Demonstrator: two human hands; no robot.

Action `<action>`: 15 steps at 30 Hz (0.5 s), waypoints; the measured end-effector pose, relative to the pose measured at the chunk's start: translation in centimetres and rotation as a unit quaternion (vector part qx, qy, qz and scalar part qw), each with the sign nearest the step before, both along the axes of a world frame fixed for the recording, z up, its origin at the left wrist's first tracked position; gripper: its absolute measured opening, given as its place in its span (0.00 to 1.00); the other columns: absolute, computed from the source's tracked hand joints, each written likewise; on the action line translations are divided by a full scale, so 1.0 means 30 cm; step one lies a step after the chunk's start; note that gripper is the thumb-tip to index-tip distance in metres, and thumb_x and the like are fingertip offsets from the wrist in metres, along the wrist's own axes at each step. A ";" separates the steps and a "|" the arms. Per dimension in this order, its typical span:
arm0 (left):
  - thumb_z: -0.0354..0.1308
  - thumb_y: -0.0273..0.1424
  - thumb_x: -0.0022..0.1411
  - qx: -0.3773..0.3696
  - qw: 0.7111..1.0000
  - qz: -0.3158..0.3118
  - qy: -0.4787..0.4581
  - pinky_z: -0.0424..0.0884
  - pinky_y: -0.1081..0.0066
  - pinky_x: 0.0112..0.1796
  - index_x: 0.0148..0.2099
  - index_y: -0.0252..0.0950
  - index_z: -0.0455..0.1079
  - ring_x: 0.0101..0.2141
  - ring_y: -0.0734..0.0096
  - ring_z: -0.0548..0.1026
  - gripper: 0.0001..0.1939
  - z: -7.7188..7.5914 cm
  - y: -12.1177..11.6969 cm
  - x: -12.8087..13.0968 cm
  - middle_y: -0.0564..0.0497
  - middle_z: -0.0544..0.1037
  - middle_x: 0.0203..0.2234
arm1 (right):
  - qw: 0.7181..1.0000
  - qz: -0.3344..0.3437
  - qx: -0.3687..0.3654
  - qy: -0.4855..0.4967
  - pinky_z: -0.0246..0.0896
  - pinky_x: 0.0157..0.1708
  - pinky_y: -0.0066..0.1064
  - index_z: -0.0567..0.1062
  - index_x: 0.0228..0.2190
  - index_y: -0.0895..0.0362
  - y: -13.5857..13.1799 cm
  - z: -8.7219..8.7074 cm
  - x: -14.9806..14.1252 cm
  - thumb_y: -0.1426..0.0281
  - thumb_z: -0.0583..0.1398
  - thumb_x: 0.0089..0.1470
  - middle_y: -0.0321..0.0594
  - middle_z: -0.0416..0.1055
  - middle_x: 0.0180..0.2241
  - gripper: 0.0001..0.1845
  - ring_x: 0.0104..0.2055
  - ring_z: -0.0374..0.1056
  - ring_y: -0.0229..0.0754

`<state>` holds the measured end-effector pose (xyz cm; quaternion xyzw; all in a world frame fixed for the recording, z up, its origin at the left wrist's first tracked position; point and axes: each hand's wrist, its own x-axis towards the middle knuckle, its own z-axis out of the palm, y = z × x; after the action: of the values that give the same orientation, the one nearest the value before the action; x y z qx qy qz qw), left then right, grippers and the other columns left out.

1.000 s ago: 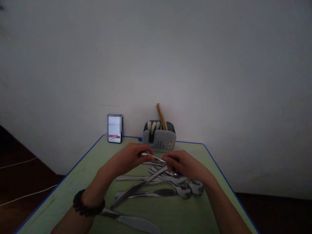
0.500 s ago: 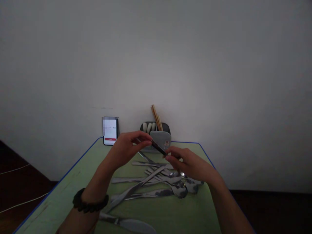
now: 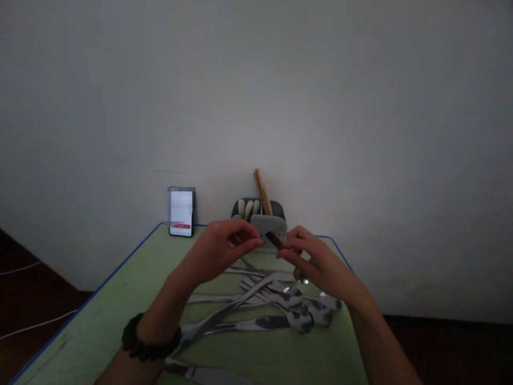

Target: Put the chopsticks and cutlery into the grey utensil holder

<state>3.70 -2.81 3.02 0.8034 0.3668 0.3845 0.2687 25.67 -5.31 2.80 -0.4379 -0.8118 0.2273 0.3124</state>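
My right hand (image 3: 315, 259) pinches a metal spoon by its handle. The dark, flat handle end (image 3: 274, 239) points up and to the left out of the fingers, and a shiny bowl (image 3: 301, 275) shows beneath the hand. Just left of that handle end, apart from it, is my left hand (image 3: 226, 246), its thumb and fingertips brought together with nothing seen in them. Below both hands lies a loose pile of metal cutlery, with several spoons (image 3: 300, 319) at the right and long-handled knives (image 3: 212, 374) toward the front.
Against the wall stands a grey cutlery holder (image 3: 267, 222) with wooden chopsticks (image 3: 262, 190) and several white handles (image 3: 249, 208) in it. A phone (image 3: 181, 211) leans upright at the back left. The green table (image 3: 112, 310) has a blue edge.
My left hand has let go of the handle end. The spoon, now only in my right hand, has moved right, leaving a gap between the handle and my left fingertips.
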 end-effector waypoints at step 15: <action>0.41 0.41 0.68 -0.120 0.978 -0.132 0.108 0.66 0.75 0.31 0.40 0.35 0.68 0.29 0.74 0.72 0.19 -0.010 -0.005 0.002 0.53 0.75 0.28 | 0.908 -0.028 -0.122 0.401 0.67 0.34 0.31 0.74 0.33 0.55 0.025 -0.008 0.005 0.61 0.63 0.50 0.36 0.75 0.26 0.11 0.30 0.72 0.38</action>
<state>3.77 -2.95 2.73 0.8436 0.3275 0.2093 0.3704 25.81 -4.57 2.56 -0.3669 -0.5718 0.4722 0.5617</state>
